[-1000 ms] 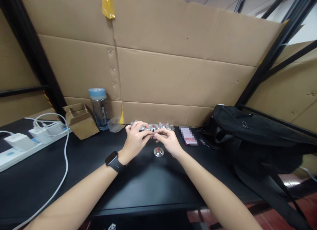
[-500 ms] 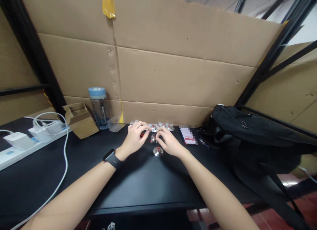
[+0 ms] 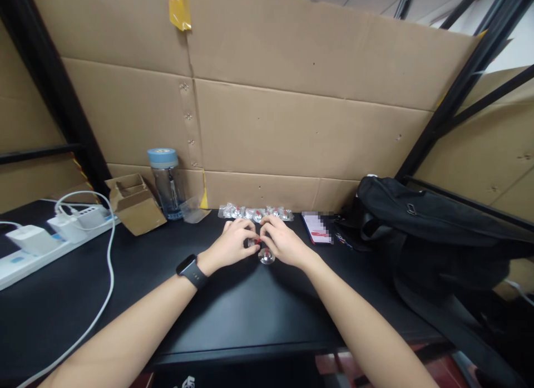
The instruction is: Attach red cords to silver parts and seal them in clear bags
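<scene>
Left hand [image 3: 227, 245]: thumb and fingers closed on a small metal piece [image 3: 251, 243], partly hidden by the fingertips, near the surface of the black table [image 3: 246, 321]. Right hand [image 3: 283, 244]: fingers curled, thumb next to a red part [image 3: 259, 240] between both hands; gripping or merely touching, impossible to tell. Just below the right thumb: a metal disc [image 3: 267, 258] with a red centre, on the table. Judged status: partway. Apparently out of plastic: disc and held piece. Apparently left over: a row of wrapped discs [image 3: 276, 213] along the cardboard wall [image 3: 258, 148], clear of both hands.
</scene>
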Available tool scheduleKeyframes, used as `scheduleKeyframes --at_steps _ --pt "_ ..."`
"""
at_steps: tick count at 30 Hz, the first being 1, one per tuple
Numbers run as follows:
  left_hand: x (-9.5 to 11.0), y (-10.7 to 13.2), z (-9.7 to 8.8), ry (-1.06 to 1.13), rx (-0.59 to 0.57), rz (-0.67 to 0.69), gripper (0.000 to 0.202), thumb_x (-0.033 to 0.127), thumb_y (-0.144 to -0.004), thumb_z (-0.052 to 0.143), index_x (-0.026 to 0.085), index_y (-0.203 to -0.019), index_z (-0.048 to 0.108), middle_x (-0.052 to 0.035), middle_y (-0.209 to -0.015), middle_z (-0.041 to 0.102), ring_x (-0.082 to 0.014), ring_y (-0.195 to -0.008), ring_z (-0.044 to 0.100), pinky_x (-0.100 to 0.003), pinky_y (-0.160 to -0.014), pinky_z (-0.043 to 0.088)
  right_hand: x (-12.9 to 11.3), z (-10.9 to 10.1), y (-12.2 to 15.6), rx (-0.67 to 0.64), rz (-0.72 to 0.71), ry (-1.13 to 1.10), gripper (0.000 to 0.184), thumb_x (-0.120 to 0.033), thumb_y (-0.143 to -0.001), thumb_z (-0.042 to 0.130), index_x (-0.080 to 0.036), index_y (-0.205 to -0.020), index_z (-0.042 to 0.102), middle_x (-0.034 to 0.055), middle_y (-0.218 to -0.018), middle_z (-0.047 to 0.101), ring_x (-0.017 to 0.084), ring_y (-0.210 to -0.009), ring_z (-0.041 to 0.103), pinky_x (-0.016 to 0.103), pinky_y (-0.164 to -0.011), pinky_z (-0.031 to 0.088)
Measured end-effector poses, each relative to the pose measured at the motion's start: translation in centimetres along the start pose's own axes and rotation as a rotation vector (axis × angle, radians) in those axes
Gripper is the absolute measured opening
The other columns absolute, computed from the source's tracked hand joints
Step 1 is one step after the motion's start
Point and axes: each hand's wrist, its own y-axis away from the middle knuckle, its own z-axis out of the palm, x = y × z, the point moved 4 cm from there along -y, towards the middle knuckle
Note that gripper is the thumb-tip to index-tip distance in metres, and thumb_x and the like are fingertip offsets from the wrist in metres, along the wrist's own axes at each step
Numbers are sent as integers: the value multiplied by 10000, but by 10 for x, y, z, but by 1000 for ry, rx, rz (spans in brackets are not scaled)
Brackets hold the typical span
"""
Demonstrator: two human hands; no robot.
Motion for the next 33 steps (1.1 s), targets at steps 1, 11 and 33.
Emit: scheduleKeyframes --at_steps 1,11,33 --pt "0 0 -1 -21 4 3 158 392 -898 645 284 -938 753 -24 -1050 640 -244 -1074 528 -402 -935 328 2 0 0 -5 21 -4 70 -192 -971 518 -204 -947 583 91 -1201 574 209 -1124 561 335 -960 458" --pt "-7 3 -6 -113 -63 -18 210 240 -950 549 242 -826 719 -10 -826 721 -202 -881 605 -361 -808 247 26 11 7 -420 108 -63 221 -197 -777 763 -246 -991 739 -14 -848 690 129 -728 605 219 -672 394" --pt "-32 -6 -9 384 175 -349 228 425 -902 593 230 -878 708 -17 -903 766 -211 -880 686 -360 -897 442 45 -22 -2 431 356 -400 251 -408 -863 653 -165 -893 710 90 -919 753 210 -794 687 303 -715 537"
